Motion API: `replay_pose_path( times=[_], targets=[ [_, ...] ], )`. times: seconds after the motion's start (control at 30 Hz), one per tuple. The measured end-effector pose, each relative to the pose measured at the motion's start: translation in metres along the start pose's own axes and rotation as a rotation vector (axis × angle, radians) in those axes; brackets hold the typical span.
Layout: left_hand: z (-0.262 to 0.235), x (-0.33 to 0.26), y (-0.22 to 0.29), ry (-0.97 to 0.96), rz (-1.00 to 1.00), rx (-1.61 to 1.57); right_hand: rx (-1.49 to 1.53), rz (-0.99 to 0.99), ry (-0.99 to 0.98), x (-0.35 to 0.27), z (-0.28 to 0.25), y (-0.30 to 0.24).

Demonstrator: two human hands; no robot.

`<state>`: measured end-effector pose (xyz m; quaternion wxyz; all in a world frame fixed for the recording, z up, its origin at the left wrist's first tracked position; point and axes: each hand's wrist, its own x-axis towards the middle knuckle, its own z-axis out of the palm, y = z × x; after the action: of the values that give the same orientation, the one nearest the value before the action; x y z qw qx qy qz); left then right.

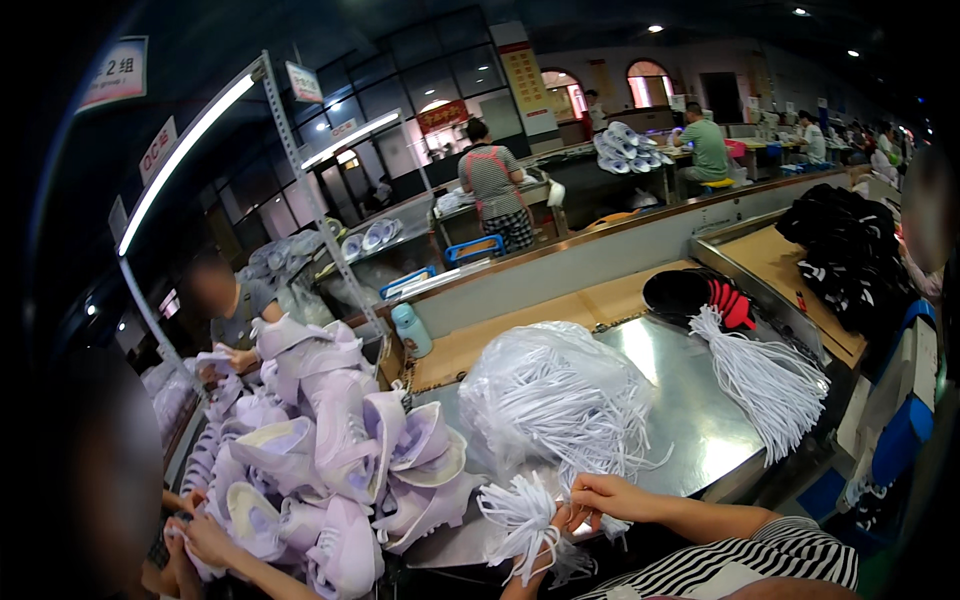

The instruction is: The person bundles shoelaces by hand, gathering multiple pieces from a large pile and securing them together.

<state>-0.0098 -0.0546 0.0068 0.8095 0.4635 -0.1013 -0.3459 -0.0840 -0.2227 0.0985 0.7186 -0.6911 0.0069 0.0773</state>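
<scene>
A bunch of white shoelaces (522, 512) spreads out between my two hands at the front edge of the metal worktop. My left hand (540, 566), cut partly by the lower edge, is closed round the bunch from below. With bent fingers, my right hand (598, 498) pinches laces at the bunch's right side; its fingertips are partly hidden. Just beyond lies a clear plastic bag (520, 370) with a big heap of white laces spilling from it. Pale lilac sneakers (345, 440) are piled to the left of my hands.
Another person's hands (205, 540) work at the lower left by the sneakers; someone across the pile also handles them. Farther right on the metal worktop (700, 440) lie a white lace bundle (765, 385) and black-red items (695, 297). A light-blue bottle (411, 330) stands behind the pile.
</scene>
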Motion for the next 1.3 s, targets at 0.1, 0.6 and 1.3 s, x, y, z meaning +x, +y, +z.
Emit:
replay_pose_path(
  times=[0.1,0.6,1.3],
  targets=[
    [-0.010,0.001,-0.005,-0.002,0.002,0.013,-0.069,-0.015,-0.034,-0.003,0.001,0.003],
    [0.008,-0.001,0.058,0.020,-0.170,-0.318,0.862,0.019,-0.491,-0.022,-0.009,0.006],
    [0.006,-0.023,0.025,-0.102,-0.625,-0.492,-1.203,-0.763,-0.244,-0.004,-0.012,-0.042]
  ],
)
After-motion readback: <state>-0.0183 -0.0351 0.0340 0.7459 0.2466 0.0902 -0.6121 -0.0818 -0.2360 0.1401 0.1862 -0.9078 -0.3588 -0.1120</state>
